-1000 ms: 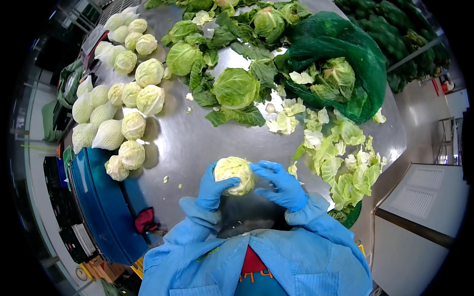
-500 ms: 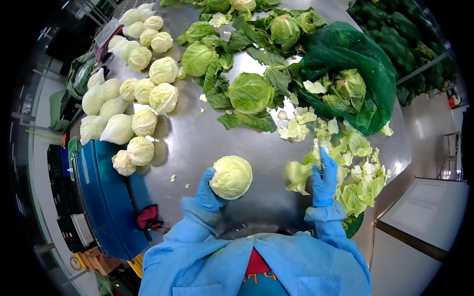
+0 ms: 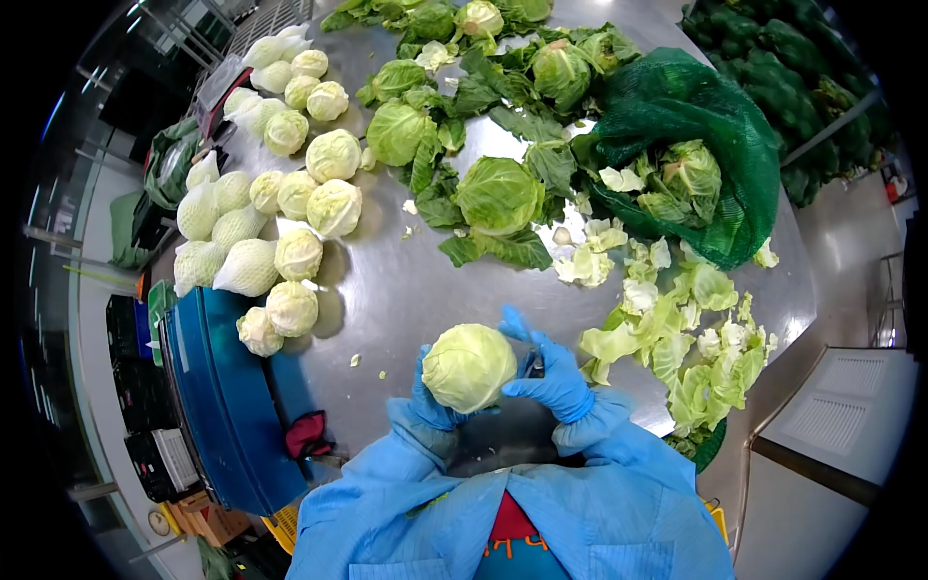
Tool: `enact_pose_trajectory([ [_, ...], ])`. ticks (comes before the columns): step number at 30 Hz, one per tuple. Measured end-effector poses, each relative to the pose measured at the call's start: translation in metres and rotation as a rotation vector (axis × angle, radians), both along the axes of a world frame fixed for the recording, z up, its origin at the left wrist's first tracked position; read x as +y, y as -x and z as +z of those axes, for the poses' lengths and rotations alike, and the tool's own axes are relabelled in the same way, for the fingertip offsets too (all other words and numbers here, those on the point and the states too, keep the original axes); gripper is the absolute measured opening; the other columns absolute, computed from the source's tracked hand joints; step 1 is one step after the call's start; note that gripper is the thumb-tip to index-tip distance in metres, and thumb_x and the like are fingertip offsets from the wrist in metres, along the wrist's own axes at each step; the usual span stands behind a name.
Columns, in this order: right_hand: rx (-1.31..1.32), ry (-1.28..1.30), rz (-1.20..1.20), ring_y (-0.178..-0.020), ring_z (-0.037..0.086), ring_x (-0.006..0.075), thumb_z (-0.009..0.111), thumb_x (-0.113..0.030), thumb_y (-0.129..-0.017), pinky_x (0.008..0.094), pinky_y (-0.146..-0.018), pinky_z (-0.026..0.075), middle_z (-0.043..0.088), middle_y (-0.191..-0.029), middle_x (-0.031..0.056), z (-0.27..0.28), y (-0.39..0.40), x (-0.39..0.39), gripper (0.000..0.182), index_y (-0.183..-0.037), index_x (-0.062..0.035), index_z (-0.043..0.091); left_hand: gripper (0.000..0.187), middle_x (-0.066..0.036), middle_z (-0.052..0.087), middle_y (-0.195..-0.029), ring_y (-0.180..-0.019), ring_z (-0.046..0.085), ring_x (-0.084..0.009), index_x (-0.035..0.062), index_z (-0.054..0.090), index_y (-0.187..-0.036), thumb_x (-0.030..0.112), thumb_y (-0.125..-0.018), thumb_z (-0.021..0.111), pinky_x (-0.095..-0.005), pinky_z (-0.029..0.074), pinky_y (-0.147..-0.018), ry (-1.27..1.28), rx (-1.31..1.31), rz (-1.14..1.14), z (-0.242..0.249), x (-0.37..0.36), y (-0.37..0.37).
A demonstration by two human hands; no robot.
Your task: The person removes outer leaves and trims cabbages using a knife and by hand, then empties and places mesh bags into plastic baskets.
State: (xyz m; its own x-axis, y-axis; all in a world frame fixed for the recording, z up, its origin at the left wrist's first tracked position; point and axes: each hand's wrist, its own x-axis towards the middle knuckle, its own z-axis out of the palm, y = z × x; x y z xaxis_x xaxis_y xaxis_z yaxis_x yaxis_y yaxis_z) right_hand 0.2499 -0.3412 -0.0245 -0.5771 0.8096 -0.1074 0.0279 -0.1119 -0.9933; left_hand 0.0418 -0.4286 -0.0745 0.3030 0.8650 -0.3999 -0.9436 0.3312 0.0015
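Note:
My left hand (image 3: 432,404), in a blue glove, is wrapped round the left side and underside of a trimmed pale-green cabbage (image 3: 470,368), held above the steel table. My right hand (image 3: 553,379), also gloved in blue, is at the right side of this cabbage, its thumb near the surface and its forefinger raised. In its grip is a small knife (image 3: 536,364), mostly hidden by the fingers. Loose cabbage leaves (image 3: 667,348) lie in a pile to the right of my right hand.
Pale trimmed cabbages (image 3: 333,208), some in white foam nets (image 3: 246,267), stand at left. Leafy cabbages (image 3: 498,196) lie at the back. A green mesh bag (image 3: 744,145) holds another cabbage. A blue bin (image 3: 217,387) stands against the left table edge.
My right hand has moved left from the leaf pile to the cabbage, leaving behind the leaf that was beside it. My left hand still holds the cabbage, now slightly turned.

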Motion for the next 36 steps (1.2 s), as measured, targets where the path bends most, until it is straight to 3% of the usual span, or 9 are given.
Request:
enact_pose_trajectory([
  [4,-0.047,0.02,0.131,-0.122,0.054,0.0203,0.09,-0.035,-0.063,0.0325,-0.099,0.044,0.053,-0.139,0.0086,0.025,0.004,0.002,0.107,-0.151,-0.0156,0.033,0.089,-0.02,0.038,-0.149,-0.134,0.041,-0.0408,0.0082,0.037,-0.146,0.065,-0.081,0.056,-0.0559,0.034,-0.111,-0.067,-0.013,0.018,0.014,0.001,-0.009],
  [10,-0.024,-0.171,0.176,-0.118,0.056,0.0212,0.09,-0.036,-0.063,0.0336,-0.101,0.044,0.055,-0.137,0.0081,0.02,0.01,-0.005,0.104,-0.149,-0.0119,0.036,0.09,-0.019,0.037,-0.15,-0.135,0.039,-0.0389,0.0089,0.037,-0.146,0.067,-0.079,0.056,-0.0552,0.033,-0.112,-0.093,0.012,0.006,0.025,-0.002,-0.005],
  [16,0.265,0.719,-0.047,-0.106,0.059,0.0203,0.074,-0.048,-0.08,0.0311,-0.089,0.049,0.056,-0.13,0.0093,-0.033,0.002,-0.02,0.079,-0.14,-0.0054,0.046,0.091,-0.015,0.028,-0.154,-0.14,0.033,-0.0333,0.0091,0.026,-0.15,0.066,-0.084,0.053,-0.0487,0.029,-0.115,0.03,0.213,0.02,-0.003,0.021,0.0],
  [17,0.344,0.816,-0.093,-0.096,0.061,0.0187,0.068,-0.05,-0.085,0.0295,-0.081,0.051,0.06,-0.12,0.0092,-0.045,-0.001,-0.021,0.074,-0.139,-0.0048,0.047,0.103,-0.015,0.023,-0.157,-0.142,0.029,-0.034,0.0104,0.021,-0.152,0.067,-0.077,0.063,-0.0487,0.026,-0.116,0.024,0.383,-0.051,-0.01,0.02,0.003],
  [19,0.506,1.096,-0.361,-0.076,0.062,0.0153,0.059,-0.053,-0.092,0.0264,-0.064,0.051,0.066,-0.101,0.0071,-0.033,0.011,-0.02,0.068,-0.137,-0.0038,0.048,0.123,-0.015,0.02,-0.157,-0.144,0.024,-0.0315,0.0072,0.019,-0.153,0.047,-0.061,0.089,-0.0435,0.02,-0.118,-0.583,0.845,-0.039,0.076,0.011,-0.002],
  [20,0.59,1.275,-0.586,-0.066,0.061,0.0135,0.056,-0.053,-0.094,0.0248,-0.057,0.05,0.067,-0.092,0.0049,-0.003,0.026,-0.015,0.066,-0.136,-0.0034,0.049,0.125,-0.015,0.022,-0.156,-0.144,0.023,-0.031,0.0057,0.02,-0.152,0.044,-0.057,0.091,-0.0433,0.02,-0.118,-0.634,1.06,-0.108,0.072,0.011,0.006],
  [23,0.759,1.393,-0.522,-0.064,0.059,0.0113,0.056,-0.049,-0.095,0.0231,-0.054,0.047,0.067,-0.091,0.0031,-0.003,0.029,-0.005,0.06,-0.134,-0.0036,0.051,0.125,-0.016,0.03,-0.149,-0.141,0.028,-0.0298,0.0024,0.024,-0.148,0.036,-0.051,0.096,-0.0436,0.022,-0.117,-0.713,1.778,-0.219,0.079,0.022,0.014],
  [30,0.668,1.339,-0.287,-0.058,0.054,0.0062,0.056,-0.042,-0.097,0.0192,-0.049,0.041,0.067,-0.088,-0.0013,-0.04,-0.004,-0.018,0.048,-0.127,-0.0043,0.058,0.133,-0.014,0.038,-0.145,-0.134,0.04,-0.0275,0.0038,0.02,-0.149,0.023,-0.044,0.099,-0.0434,0.032,-0.112,-0.741,1.247,-0.153,0.067,0.048,-0.03],
  [36,-0.069,0.499,-0.493,-0.055,0.048,0.0001,0.061,-0.027,-0.096,0.0146,-0.046,0.034,0.067,-0.086,-0.0029,-0.013,-0.032,-0.006,0.029,-0.114,-0.0055,0.066,0.119,-0.018,0.039,-0.141,-0.13,0.043,-0.0309,0.004,0.028,-0.146,0.019,-0.05,0.096,-0.0434,0.036,-0.109,-0.524,1.432,0.019,0.054,0.033,-0.039],
])
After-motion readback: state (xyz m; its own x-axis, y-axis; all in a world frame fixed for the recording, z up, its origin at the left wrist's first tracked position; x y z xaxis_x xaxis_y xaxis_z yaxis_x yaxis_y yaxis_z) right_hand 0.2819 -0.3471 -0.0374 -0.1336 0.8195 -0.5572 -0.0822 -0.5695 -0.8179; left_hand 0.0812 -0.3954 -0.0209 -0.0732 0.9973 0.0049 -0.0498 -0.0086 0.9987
